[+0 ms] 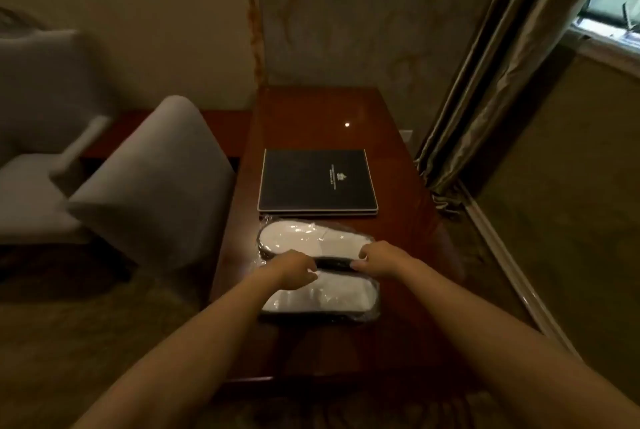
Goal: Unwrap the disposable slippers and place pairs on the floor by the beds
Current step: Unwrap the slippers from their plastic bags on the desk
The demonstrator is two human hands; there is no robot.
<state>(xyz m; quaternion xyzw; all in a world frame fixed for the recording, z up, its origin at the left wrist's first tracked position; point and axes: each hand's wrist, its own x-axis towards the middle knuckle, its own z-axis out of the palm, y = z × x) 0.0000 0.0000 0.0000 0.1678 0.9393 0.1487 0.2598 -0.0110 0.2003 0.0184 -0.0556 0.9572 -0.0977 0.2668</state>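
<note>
Two clear plastic packs of white disposable slippers lie side by side on the dark wooden desk [398, 335]. The far slipper pack [304, 238] sits just in front of a black folder. The near slipper pack [325, 297] lies closer to me. My left hand [294, 267] and my right hand [379, 257] rest on the near pack's far edge, along the dark sole rim between the two packs. Both hands have their fingers curled and pinched on that pack's edge. The wrappers look closed.
A black folder [317, 181] lies on the desk behind the slippers. A grey upholstered chair [152, 179] stands at the desk's left, with another grey armchair [38, 110] beyond it. Curtains [485, 82] and a window [613, 3] are to the right. Carpet covers the floor.
</note>
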